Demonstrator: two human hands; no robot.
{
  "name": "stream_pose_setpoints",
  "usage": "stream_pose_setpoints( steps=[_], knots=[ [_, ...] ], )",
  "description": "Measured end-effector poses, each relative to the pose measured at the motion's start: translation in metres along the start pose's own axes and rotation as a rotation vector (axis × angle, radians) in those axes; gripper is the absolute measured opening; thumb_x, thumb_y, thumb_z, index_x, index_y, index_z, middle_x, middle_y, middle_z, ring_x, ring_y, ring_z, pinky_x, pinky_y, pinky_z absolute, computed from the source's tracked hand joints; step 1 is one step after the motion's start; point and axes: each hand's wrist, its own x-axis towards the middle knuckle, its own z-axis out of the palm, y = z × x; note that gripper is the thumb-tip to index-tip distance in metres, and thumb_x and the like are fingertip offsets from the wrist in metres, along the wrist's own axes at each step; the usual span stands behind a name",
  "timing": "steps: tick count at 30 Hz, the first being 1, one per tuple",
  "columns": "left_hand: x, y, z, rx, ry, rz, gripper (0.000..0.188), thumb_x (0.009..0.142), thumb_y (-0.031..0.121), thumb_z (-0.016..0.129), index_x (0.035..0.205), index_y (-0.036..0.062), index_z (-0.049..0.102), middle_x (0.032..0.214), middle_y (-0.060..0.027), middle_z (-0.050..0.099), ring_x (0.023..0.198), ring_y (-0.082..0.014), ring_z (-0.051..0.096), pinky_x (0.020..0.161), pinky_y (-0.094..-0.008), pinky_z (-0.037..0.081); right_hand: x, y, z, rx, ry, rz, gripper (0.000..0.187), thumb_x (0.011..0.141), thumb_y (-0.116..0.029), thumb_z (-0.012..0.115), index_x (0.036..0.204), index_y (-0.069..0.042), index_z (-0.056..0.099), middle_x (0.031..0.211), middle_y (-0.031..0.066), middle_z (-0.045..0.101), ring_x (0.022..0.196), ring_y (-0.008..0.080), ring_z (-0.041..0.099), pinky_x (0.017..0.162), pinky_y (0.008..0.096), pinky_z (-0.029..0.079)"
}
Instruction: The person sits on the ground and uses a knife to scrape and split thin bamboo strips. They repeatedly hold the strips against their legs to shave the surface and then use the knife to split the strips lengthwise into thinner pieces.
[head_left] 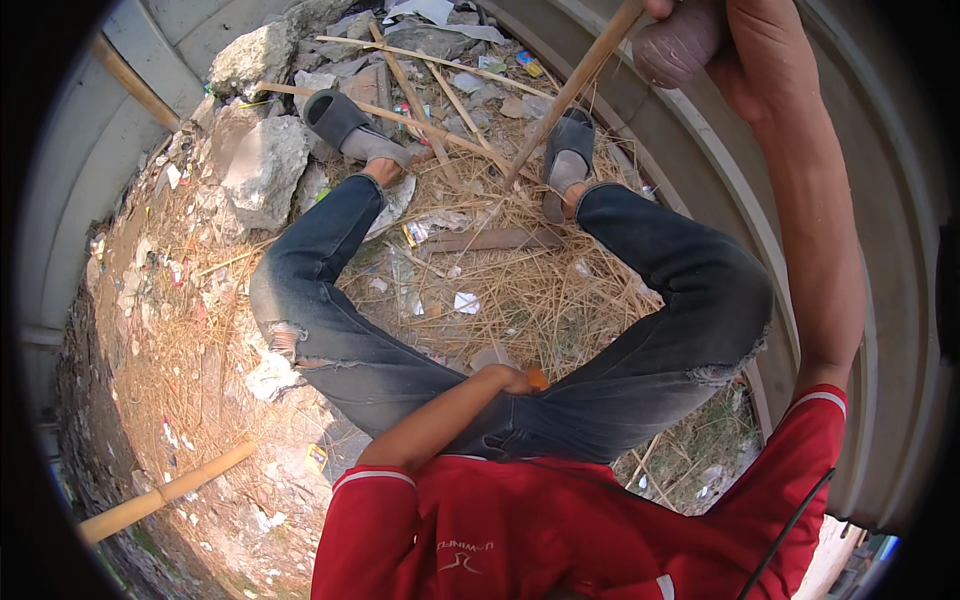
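Bamboo pole [570, 95] in right hand [690, 40] — slanting down-left, tip between sandals [455, 135]

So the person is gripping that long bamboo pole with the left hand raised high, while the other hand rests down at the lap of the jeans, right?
Not quite: the head view shows the right hand raised high and gripping the bamboo pole. It is the left hand that rests down at the lap of the jeans, beside something small and orange.
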Motion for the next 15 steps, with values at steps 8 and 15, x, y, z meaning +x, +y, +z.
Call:
stream_pose_setpoints(
  steps=[8, 15],
  knots=[
    [0.000, 0.053, -0.027, -0.183, -0.129, 0.004, 0.067, 0.088, 0.050, 0.065, 0.130, -0.0024, 0.061, 0.123, -0.0208, 0.069, 0.094, -0.0342, 0.073, 0.080, -0.0396, 0.057, -0.008, 0.010, 0.028, -0.212, 0.264, 0.336, 0.018, 0.088, -0.010, 0.069, 0.090, 0.007, 0.064, 0.084, 0.0109, 0.064, 0.068, 0.0152, 0.060, 0.061, 0.0288, 0.050],
    [0.078, 0.007, 0.026, -0.410, 0.106, -0.215, 0.070, 0.071, 0.049, 0.076, 0.113, -0.0070, 0.069, 0.118, -0.0280, 0.068, 0.112, -0.0376, 0.066, 0.093, -0.0415, 0.052, -0.018, 0.130, -0.081, 0.370, -0.170, 0.341, 0.014, 0.092, -0.010, 0.064, 0.090, 0.004, 0.063, 0.079, 0.0089, 0.063, 0.064, 0.0083, 0.059, 0.056, 0.0217, 0.051]
  ],
)
